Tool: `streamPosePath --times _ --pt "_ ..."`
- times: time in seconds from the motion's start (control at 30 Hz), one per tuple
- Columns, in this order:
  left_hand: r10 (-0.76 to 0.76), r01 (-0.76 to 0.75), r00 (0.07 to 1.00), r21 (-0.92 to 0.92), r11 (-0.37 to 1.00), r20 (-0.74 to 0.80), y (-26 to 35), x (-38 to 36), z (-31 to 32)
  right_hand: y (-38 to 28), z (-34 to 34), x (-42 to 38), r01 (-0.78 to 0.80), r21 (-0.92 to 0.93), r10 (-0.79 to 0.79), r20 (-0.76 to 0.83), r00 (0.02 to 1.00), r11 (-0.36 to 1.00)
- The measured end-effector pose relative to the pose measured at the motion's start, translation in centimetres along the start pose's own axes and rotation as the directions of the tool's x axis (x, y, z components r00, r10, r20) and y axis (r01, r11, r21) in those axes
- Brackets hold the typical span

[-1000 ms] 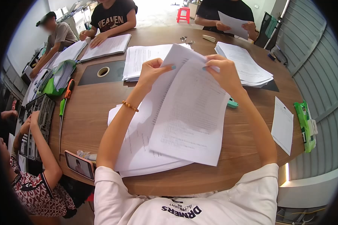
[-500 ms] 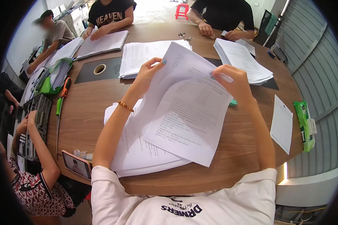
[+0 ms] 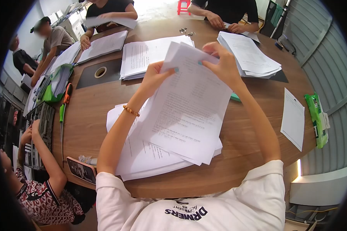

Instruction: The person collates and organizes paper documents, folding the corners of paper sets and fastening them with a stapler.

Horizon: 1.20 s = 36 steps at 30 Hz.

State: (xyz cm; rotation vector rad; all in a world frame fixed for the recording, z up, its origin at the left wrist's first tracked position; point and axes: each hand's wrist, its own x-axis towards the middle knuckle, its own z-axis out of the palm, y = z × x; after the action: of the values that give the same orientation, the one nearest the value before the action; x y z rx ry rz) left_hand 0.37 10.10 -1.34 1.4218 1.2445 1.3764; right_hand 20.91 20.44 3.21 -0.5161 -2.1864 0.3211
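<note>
Printed sheets (image 3: 185, 111) hang in front of me, tilted, their lower edge over a loose stack of papers (image 3: 154, 163) on the wooden table (image 3: 88, 115). My left hand (image 3: 160, 77) pinches their upper left edge, thumb on the near face. At the upper right edge, my right hand (image 3: 219, 63) grips them too, thumb in front and fingers bent behind. Beyond the sheets lies a paper pile (image 3: 138, 57), with another pile (image 3: 248, 56) to its right. A green object (image 3: 235, 97) is partly hidden behind my right forearm.
A tape roll (image 3: 100, 72), long screwdrivers (image 3: 61, 111) and a propped phone (image 3: 81, 169) are on the left. A single sheet (image 3: 293, 119) and a green packet (image 3: 316, 121) lie right. Co-workers sit around the table; one lifts a sheet (image 3: 115, 22).
My right hand has moved up and left, closer to my left hand. The held sheets now hang straighter and overlap more. A co-worker across the table has raised a sheet.
</note>
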Motion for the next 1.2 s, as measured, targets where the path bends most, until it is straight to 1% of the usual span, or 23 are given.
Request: streamPosePath --times 0.03,0.07,0.1,0.13,0.17,0.2,0.23,0.27,0.33,0.47,0.53,0.57,0.63,0.67,0.77,0.83,0.9,0.97,1.03,1.07,1.13,1.17,1.2 --pt "0.008 -0.014 0.998 -0.099 0.995 -0.063 0.1 0.0 -0.1 0.2 -0.1 -0.3 -0.001 0.003 0.001 0.001 1.000 1.000" --pt "0.011 -0.036 0.992 -0.196 0.980 -0.126 0.3 0.1 -0.3 0.5 -0.6 -0.7 -0.009 -0.218 -0.043 -0.231 0.972 0.976" --pt "0.010 -0.035 0.992 -0.196 0.980 -0.128 0.6 0.2 -0.8 0.8 -1.0 -1.1 -0.068 -0.421 -0.135 -0.434 0.891 0.905" --pt "0.061 -0.108 0.984 -0.284 0.953 -0.169 1.2 0.4 -1.4 1.0 -1.3 -1.4 -0.064 -0.420 -0.138 -0.432 0.891 0.905" --pt "0.106 -0.181 0.971 -0.366 0.913 -0.214 2.0 0.4 -1.8 1.0 -1.7 -1.9 -0.192 0.080 0.208 -0.359 0.910 0.978" --pt "0.126 -0.197 0.972 -0.388 0.900 -0.200 2.8 0.3 -2.3 1.0 -1.9 -2.5 -0.344 0.536 0.474 -0.121 0.872 0.771" --pt "0.124 -0.195 0.972 -0.387 0.901 -0.200 3.5 0.2 -2.4 0.6 -2.0 -2.8 -0.468 0.814 0.577 0.210 0.790 0.345" --pt "0.151 -0.236 0.963 -0.428 0.873 -0.223 4.1 0.2 -2.3 0.3 -1.9 -3.0 -0.466 0.816 0.576 0.209 0.790 0.343" --pt "0.172 -0.270 0.955 -0.463 0.844 -0.243 5.8 -0.2 -2.2 -0.7 -1.5 -3.2 -0.470 0.617 0.423 0.234 0.875 0.631" --pt "0.231 -0.343 0.925 -0.395 0.852 -0.303 9.7 -3.1 -1.2 -5.8 -3.7 -1.0 -0.413 0.713 0.447 0.156 0.881 0.566" --pt "0.288 -0.350 0.895 -0.136 0.927 -0.341 10.6 -4.5 -1.7 -6.5 -4.0 -0.7 -0.274 0.654 0.336 0.033 0.941 0.705" --pt "0.287 -0.348 0.895 -0.131 0.928 -0.342 11.1 -5.0 -2.4 -6.3 -4.1 -0.9 -0.274 0.658 0.335 0.034 0.941 0.701" --pt "0.376 -0.411 0.856 -0.026 0.911 -0.354 11.6 -5.7 -3.4 -5.6 -4.4 -1.2 -0.196 0.554 0.210 0.039 0.977 0.809" --pt "0.389 -0.438 0.846 -0.060 0.897 -0.365 11.3 -6.5 -3.1 -5.3 -4.0 -1.6 -0.193 0.556 0.208 0.038 0.977 0.808" --pt "0.483 -0.506 0.862 -0.184 0.843 -0.154 6.3 -7.4 -4.4 -3.8 -1.6 -3.7 -0.102 0.524 0.098 0.036 0.995 0.846" --pt "0.492 -0.504 0.863 -0.241 0.830 -0.110 5.0 -7.9 -3.8 -3.7 -0.2 -4.4 0.019 0.628 0.010 -0.043 0.999 0.778" --pt "0.279 -0.315 0.929 -0.121 0.941 -0.245 4.8 -7.9 -3.0 -4.2 0.3 -4.4 -0.028 0.656 0.079 -0.048 0.996 0.754" --pt "0.324 -0.347 0.898 -0.029 0.937 -0.297 6.5 -7.7 -1.2 -5.2 0.3 -3.9 -0.084 0.684 0.151 -0.039 0.988 0.725" --pt "0.347 -0.350 0.856 0.064 0.935 -0.383 7.3 -7.6 -0.5 -6.1 -0.1 -3.1 -0.195 0.738 0.312 -0.021 0.950 0.645" --pt "0.346 -0.349 0.854 0.067 0.935 -0.388 7.3 -7.7 -0.3 -5.9 -0.1 -3.1 -0.195 0.740 0.308 -0.017 0.951 0.644" --pt "0.042 -0.165 0.915 -0.276 0.947 -0.401 7.1 -8.1 -0.3 -4.9 -0.2 -3.5 -0.339 0.687 0.381 0.096 0.920 0.643" --pt "0.041 -0.166 0.912 -0.274 0.947 -0.408 6.2 -8.1 -0.7 -4.3 0.1 -3.9 -0.339 0.688 0.376 0.103 0.921 0.641" --pt "0.037 -0.101 0.952 -0.197 0.975 -0.303 4.8 -8.0 -1.3 -3.6 0.7 -4.5 -0.328 0.631 0.343 0.103 0.934 0.703"
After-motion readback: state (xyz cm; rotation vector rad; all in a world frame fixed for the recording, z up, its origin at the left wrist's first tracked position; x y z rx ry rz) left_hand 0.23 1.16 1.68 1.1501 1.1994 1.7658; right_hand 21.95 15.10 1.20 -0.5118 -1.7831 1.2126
